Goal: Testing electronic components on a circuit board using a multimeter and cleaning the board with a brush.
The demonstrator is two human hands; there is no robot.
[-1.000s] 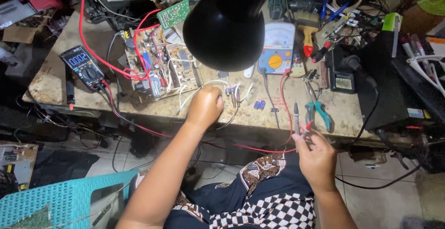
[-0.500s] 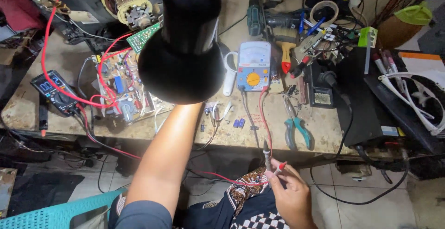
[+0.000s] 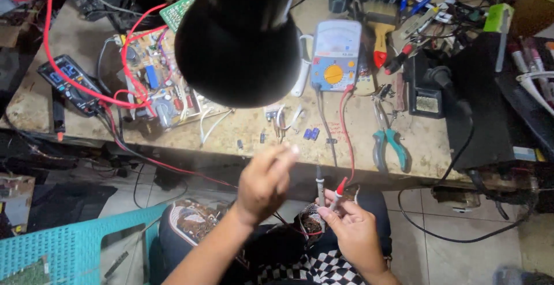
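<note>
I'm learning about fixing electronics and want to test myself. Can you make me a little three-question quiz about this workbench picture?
1. True or false: the right hand holds two test probes, one black and one red.
2. Which tool lies on the bench right of the red and black meter leads? A) hammer B) pliers with teal handles C) saw
3. Fill in: the blue-and-grey meter has a round ______ dial.

Key
1. True. Both probes sit in that hand's grip, tips pointing up.
2. B.
3. Yellow. The left hand is raised near the bench edge, blurred, so what it pinches cannot be told.
</note>
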